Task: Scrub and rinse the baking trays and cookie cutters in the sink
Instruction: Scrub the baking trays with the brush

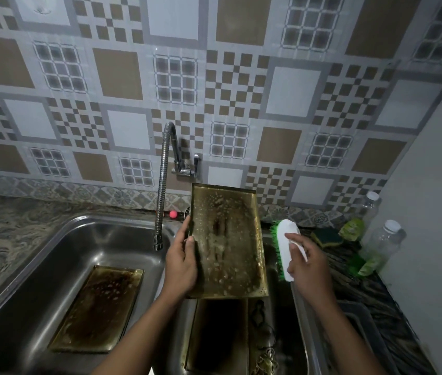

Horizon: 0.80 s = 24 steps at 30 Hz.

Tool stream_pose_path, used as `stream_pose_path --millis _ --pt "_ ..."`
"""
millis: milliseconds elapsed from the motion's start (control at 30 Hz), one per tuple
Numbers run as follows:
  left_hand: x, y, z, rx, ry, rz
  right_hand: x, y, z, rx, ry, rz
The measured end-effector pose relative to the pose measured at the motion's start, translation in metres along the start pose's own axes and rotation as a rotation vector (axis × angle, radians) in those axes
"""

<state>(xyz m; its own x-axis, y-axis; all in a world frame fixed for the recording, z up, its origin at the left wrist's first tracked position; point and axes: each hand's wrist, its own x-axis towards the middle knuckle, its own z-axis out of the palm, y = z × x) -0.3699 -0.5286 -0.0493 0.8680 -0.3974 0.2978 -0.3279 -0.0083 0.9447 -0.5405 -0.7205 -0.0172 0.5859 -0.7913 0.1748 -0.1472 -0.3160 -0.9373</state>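
Note:
My left hand grips the left edge of a greasy, soap-flecked baking tray, held tilted upright over the right sink basin. To the tray's right, my right hand holds a white scrub brush with green bristles, apart from the tray. A second dirty tray lies flat in the left sink basin. A third tray lies in the right basin below the held one, with wire cookie cutters beside it.
A flexible chrome tap hangs over the divider between the basins; no water runs. On the right counter sit a green sponge, two clear bottles and a dark rack. A tiled wall stands behind.

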Motion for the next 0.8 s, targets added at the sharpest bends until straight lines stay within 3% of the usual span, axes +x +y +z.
stream_pose_path --millis 267,400,533,600,667,733,800 --pt "0.001 -0.003 0.009 -0.055 0.035 -0.065 -0.009 0.009 -0.001 0.117 -0.315 0.172" --pt "0.003 -0.009 0.016 0.019 -0.016 -0.103 -0.014 0.002 0.001 0.149 -0.308 0.151" --pt "-0.003 0.017 0.026 0.249 -0.044 -0.016 -0.016 0.001 0.015 -0.018 -0.159 0.039" --pt "-0.01 0.037 0.034 0.135 -0.211 0.061 -0.022 -0.002 0.025 -0.144 -0.094 -0.079" --pt "-0.015 0.05 0.041 -0.063 -0.368 -0.025 -0.032 -0.005 0.037 -0.315 -0.119 -0.191" --pt "-0.014 0.053 0.046 -0.208 -0.36 -0.117 -0.04 -0.003 0.048 -0.521 -0.157 -0.301" --pt "-0.013 0.049 0.049 -0.313 -0.252 -0.165 -0.047 -0.006 0.056 -0.702 -0.173 -0.404"
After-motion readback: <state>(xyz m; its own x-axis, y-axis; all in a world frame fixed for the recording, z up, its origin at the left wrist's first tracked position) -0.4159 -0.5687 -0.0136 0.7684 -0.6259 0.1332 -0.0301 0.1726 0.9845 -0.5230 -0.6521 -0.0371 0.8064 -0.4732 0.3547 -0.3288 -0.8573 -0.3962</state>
